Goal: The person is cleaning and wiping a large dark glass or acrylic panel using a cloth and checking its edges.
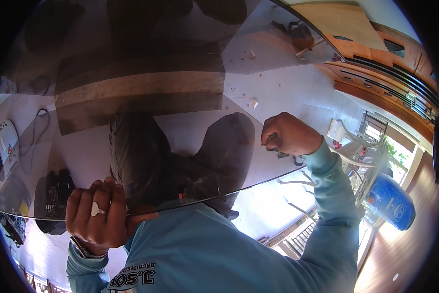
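A dark tinted glass panel (180, 141) stretches in front of me, its near edge close to my body. My left hand (99, 212), with a ring on one finger and a band at the wrist, is closed over that near edge. Its fingers are curled on top and the thumb points to the right. Over the right part of the glass, my right hand (292, 134) is closed in a pinch. Something small and dark shows at its fingertips, too small to name. My trousered legs (141, 151) and a wooden plank (146, 88) show through the glass.
At the left are a white rounded appliance with a floral pattern (4, 141) and a thin cable (37, 136). White chairs (358, 151) and a large blue container (390, 202) stand to the right, below wooden cabinets (390, 93). Small pale bits (254, 103) lie scattered ahead.
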Demonstrator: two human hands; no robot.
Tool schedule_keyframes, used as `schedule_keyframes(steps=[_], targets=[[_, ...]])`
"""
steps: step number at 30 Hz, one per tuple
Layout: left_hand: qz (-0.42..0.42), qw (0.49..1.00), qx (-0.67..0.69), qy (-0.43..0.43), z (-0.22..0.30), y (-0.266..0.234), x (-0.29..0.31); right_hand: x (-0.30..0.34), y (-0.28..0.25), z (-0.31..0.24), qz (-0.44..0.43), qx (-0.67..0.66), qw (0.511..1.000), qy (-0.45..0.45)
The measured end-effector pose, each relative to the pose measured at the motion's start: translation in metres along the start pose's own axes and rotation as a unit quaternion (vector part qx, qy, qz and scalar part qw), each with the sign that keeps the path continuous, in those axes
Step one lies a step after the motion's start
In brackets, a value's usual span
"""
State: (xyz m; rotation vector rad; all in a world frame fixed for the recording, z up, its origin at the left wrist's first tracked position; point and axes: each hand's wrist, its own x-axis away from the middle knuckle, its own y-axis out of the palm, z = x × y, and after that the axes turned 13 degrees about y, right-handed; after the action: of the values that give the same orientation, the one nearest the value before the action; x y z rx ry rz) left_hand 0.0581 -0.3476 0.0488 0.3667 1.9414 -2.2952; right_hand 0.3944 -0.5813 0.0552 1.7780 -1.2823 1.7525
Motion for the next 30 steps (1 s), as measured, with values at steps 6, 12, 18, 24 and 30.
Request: schedule_keyframes(steps=[6, 12, 18, 24, 30], targets=[[0.004, 1.000, 0.014, -0.002, -0.004, 0.001, -0.004, -0.013, 0.006, -0.001, -0.013, -0.012, 0.999, 0.050], [0.002, 1.000, 0.017, -0.006, -0.004, -0.001, -0.004, -0.018, 0.011, -0.002, 0.006, -0.030, 0.998, 0.051], [0.018, 1.000, 0.012, -0.006, -0.002, 0.002, -0.005, -0.005, 0.006, 0.011, 0.002, -0.084, 0.996, -0.009], [0.017, 1.000, 0.013, 0.000, -0.002, 0.000, -0.004, 0.000, 0.007, 0.003, -0.006, -0.071, 0.997, -0.002], [0.015, 1.000, 0.020, -0.005, -0.002, 0.002, -0.005, -0.015, 0.011, 0.004, -0.012, -0.071, 0.996, 0.048]])
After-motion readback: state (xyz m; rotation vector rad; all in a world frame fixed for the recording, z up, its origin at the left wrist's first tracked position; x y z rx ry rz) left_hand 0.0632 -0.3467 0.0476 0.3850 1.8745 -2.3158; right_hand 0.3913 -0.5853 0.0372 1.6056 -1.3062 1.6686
